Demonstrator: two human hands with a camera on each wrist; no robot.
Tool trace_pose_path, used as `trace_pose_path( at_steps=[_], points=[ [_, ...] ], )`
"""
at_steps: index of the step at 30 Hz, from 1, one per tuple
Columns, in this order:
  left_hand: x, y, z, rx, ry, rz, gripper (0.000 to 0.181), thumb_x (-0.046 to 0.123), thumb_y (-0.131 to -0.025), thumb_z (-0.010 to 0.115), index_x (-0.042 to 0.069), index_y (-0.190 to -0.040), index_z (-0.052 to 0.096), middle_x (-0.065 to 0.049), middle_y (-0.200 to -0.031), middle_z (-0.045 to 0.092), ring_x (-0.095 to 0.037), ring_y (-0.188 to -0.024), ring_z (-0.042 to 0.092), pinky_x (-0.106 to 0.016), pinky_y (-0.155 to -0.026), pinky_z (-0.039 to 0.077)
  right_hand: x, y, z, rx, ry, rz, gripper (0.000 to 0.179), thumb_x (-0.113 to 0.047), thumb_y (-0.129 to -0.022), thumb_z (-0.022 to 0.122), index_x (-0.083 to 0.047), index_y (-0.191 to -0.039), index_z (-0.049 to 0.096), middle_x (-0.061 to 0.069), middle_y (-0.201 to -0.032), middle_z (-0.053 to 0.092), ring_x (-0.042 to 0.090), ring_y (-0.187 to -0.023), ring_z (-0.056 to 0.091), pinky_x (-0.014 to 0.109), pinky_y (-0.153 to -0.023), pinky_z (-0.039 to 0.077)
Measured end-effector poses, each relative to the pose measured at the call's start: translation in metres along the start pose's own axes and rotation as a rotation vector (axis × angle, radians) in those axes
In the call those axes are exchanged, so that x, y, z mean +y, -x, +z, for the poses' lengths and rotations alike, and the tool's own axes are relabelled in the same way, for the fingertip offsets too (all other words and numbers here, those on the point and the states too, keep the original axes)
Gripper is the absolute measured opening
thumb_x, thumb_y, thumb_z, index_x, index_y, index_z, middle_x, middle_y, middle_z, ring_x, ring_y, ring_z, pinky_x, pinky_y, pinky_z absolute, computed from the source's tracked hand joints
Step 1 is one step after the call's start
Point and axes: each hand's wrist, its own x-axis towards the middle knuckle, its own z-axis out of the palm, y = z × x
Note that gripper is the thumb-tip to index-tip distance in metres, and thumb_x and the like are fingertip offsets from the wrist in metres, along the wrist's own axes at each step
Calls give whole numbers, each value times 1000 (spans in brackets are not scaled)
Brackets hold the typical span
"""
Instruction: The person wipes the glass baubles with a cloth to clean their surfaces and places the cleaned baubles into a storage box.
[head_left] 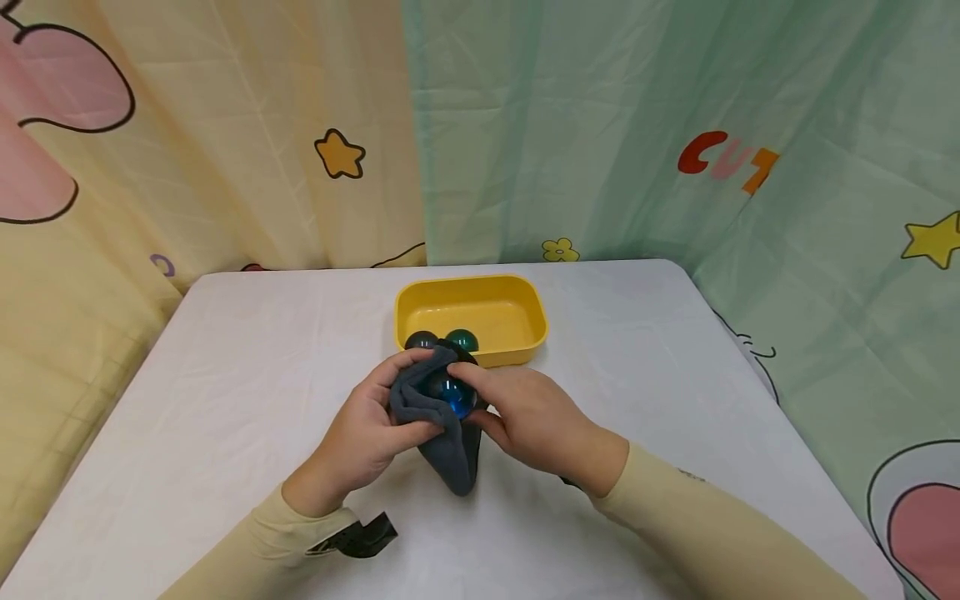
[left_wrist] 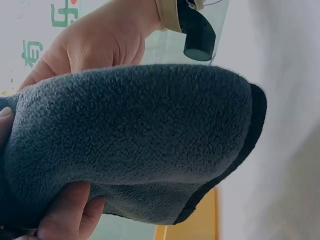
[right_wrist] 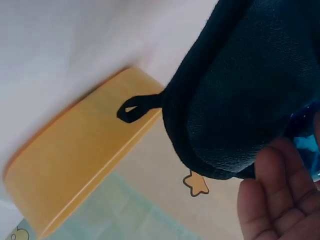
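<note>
A blue-grey cloth (head_left: 450, 458) with a dark edge is bunched up over the table, and a corner of it hangs down. My left hand (head_left: 363, 425) grips it from the left, thumb in front. A clear blue ball (head_left: 459, 397) sits against the folds. From the right, my right hand (head_left: 536, 412) pinches the ball between thumb and fingers, with cloth around it. The fuzzy cloth (left_wrist: 145, 125) fills much of the left wrist view. In the right wrist view the blue ball (right_wrist: 306, 145) is partly hidden by fingers and cloth.
Just behind my hands, a yellow tub (head_left: 517, 292) stands on the white-covered table (head_left: 292, 333). A dark ball (head_left: 420, 339) and a green ball (head_left: 462, 339) lie at its near side, partly hidden. Printed curtains (head_left: 525, 125) hang behind the table and along its sides.
</note>
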Motion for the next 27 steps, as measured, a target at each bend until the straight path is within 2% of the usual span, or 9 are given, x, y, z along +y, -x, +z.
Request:
trace_pose_path(
  at_steps=[2, 4, 9, 11, 13, 15, 19, 24, 27],
  points=[
    [0, 0, 0, -10, 1, 5, 75, -12, -90, 73, 0, -154, 36, -32, -156, 43, -11, -122, 67, -28, -99, 60, 1, 0, -1, 4, -11, -6, 60, -22, -95, 80, -10, -146, 52, 4, -120, 77, 19, -103, 74, 34, -95, 62],
    [0, 0, 0, -17, 2, 9, 74, -12, -90, 73, 0, -154, 37, -32, -155, 43, -11, -121, 68, -29, -98, 60, 0, 1, -1, -15, -91, 29, 61, -22, -95, 80, -8, -147, 51, 3, -116, 77, 16, -97, 73, 30, -88, 63],
    [-2, 0, 1, -25, 7, -11, 73, -12, -90, 73, 1, -153, 39, -32, -154, 44, -13, -120, 68, -29, -96, 61, -2, 1, 1, -136, -488, 281, 46, -24, -104, 69, -4, -142, 52, -3, -84, 69, 9, -69, 58, 23, -62, 54],
    [-3, 0, 2, -21, -3, -28, 74, -11, -90, 74, 2, -153, 40, -32, -154, 45, -13, -119, 68, -28, -96, 61, -2, 1, 4, -170, -592, 363, 36, -25, -108, 61, -4, -137, 56, -3, -80, 66, 9, -68, 56, 24, -62, 53],
    [-5, -1, 2, -13, -27, -44, 74, -10, -89, 75, 4, -154, 41, -30, -154, 46, -13, -119, 68, -28, -96, 61, -3, 2, 6, -187, -614, 384, 35, -27, -111, 55, -5, -138, 57, -2, -86, 68, 10, -74, 59, 25, -67, 55],
    [-5, -1, 3, -7, -50, -50, 75, -8, -90, 76, 5, -154, 41, -30, -154, 47, -13, -119, 68, -27, -96, 61, -4, 3, 7, -190, -552, 343, 42, -27, -111, 54, -5, -147, 49, 0, -99, 72, 10, -83, 62, 25, -75, 57],
    [-2, -1, 1, 11, -59, -41, 74, -7, -92, 74, 5, -155, 38, -30, -153, 48, -12, -120, 67, -26, -97, 60, -6, 5, 6, -163, -330, 202, 69, -23, -106, 65, -6, -161, 28, 5, -117, 75, 13, -95, 70, 29, -86, 61],
    [0, 0, 0, -3, -12, -40, 75, -9, -92, 73, 2, -155, 36, -31, -154, 46, -10, -121, 67, -25, -98, 60, -4, 3, 5, -54, -22, 41, 65, -23, -98, 76, -8, -153, 45, 6, -123, 76, 19, -105, 74, 36, -97, 61],
    [1, 1, 0, -20, -13, -34, 73, -8, -92, 73, 2, -155, 37, -32, -154, 45, -11, -122, 67, -26, -99, 60, -2, 3, 4, -13, 14, 6, 62, -25, -97, 78, -7, -149, 50, 5, -119, 77, 19, -101, 74, 34, -93, 62]
  ],
)
